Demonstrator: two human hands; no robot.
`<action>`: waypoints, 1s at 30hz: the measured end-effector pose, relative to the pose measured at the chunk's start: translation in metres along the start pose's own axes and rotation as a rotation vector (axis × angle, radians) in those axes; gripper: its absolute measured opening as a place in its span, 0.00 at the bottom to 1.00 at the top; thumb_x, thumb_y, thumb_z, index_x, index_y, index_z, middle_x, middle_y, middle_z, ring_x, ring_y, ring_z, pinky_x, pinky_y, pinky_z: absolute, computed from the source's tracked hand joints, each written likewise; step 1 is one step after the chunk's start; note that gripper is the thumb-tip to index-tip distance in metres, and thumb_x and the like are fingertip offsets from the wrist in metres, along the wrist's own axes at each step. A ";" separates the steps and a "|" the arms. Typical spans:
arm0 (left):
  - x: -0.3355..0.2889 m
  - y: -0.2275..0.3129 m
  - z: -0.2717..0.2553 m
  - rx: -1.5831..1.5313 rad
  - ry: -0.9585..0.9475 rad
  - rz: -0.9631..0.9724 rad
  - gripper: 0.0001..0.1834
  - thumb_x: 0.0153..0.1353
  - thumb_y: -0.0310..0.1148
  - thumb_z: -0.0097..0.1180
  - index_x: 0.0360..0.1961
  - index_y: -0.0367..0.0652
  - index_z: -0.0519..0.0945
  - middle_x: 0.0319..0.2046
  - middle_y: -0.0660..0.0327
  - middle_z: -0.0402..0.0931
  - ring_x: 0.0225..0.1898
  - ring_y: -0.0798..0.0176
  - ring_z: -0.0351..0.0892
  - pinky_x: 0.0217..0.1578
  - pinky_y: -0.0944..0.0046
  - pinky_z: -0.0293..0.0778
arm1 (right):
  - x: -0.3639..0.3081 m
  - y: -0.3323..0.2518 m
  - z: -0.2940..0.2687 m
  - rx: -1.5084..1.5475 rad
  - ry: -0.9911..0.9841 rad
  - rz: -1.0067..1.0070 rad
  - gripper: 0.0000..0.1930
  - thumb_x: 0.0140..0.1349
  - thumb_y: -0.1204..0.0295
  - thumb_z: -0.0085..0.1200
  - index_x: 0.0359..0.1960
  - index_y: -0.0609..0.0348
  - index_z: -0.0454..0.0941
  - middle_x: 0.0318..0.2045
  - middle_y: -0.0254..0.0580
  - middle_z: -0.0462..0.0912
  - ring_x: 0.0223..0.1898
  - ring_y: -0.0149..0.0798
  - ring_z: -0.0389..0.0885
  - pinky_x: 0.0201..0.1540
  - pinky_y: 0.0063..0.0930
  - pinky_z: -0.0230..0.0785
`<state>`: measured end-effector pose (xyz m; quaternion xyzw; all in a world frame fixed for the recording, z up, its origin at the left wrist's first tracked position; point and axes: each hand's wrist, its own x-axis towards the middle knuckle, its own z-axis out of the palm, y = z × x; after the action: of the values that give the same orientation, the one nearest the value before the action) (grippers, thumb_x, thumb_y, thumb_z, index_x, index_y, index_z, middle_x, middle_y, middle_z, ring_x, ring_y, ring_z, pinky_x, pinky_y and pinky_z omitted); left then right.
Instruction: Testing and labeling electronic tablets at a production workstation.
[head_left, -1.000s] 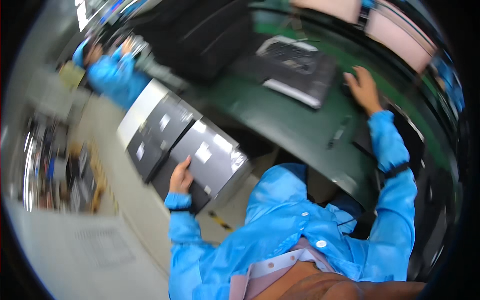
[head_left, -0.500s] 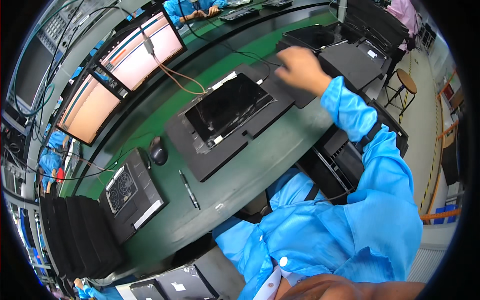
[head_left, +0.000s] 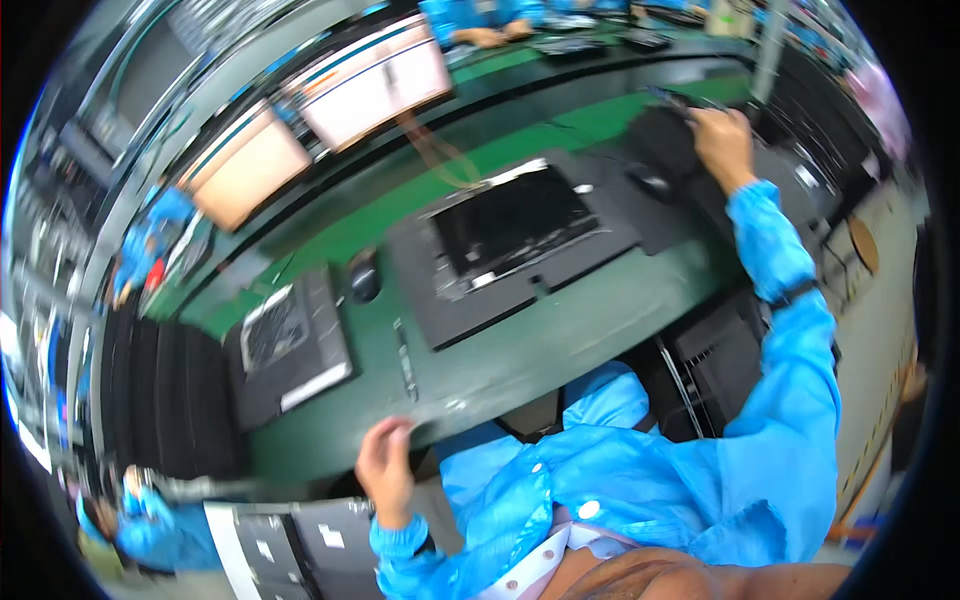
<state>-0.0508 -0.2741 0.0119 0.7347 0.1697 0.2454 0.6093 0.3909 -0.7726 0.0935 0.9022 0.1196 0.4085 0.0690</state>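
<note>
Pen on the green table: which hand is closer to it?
Left. The left hand is just below the pen in view, not touching; the right hand is far to its upper right, past the dark screen.

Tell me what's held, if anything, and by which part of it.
The left grip is empty; blur hides whether the right grip holds the black pad.

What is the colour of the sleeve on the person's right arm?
The sleeve is bright blue; the head view shows it best.
</note>
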 end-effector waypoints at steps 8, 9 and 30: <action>0.072 0.046 0.060 -0.986 -0.566 -0.309 0.52 0.68 0.72 0.38 0.70 0.29 0.62 0.62 0.44 0.72 0.62 0.46 0.75 0.68 0.44 0.65 | -0.031 -0.156 -0.172 0.692 0.388 -0.878 0.14 0.58 0.78 0.62 0.47 0.57 0.82 0.46 0.41 0.87 0.53 0.47 0.84 0.58 0.46 0.75; 0.083 0.042 0.052 -1.190 -0.644 -0.312 0.57 0.62 0.78 0.36 0.70 0.31 0.62 0.61 0.46 0.73 0.62 0.47 0.74 0.68 0.45 0.65 | -0.039 -0.179 -0.178 0.773 0.387 -0.954 0.15 0.57 0.77 0.63 0.47 0.56 0.82 0.46 0.39 0.87 0.54 0.45 0.84 0.59 0.44 0.74; -0.112 0.000 -0.136 -0.415 0.291 -0.404 0.28 0.60 0.26 0.66 0.63 0.36 0.74 0.54 0.60 0.79 0.56 0.63 0.77 0.59 0.61 0.70 | 0.038 -0.571 -0.037 0.687 -0.385 -1.063 0.15 0.61 0.62 0.60 0.46 0.54 0.85 0.51 0.44 0.81 0.59 0.49 0.74 0.66 0.52 0.59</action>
<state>-0.2199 -0.2251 0.0137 0.5034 0.3437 0.2511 0.7519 0.2962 -0.2118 0.0185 0.7479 0.6577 0.0888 -0.0102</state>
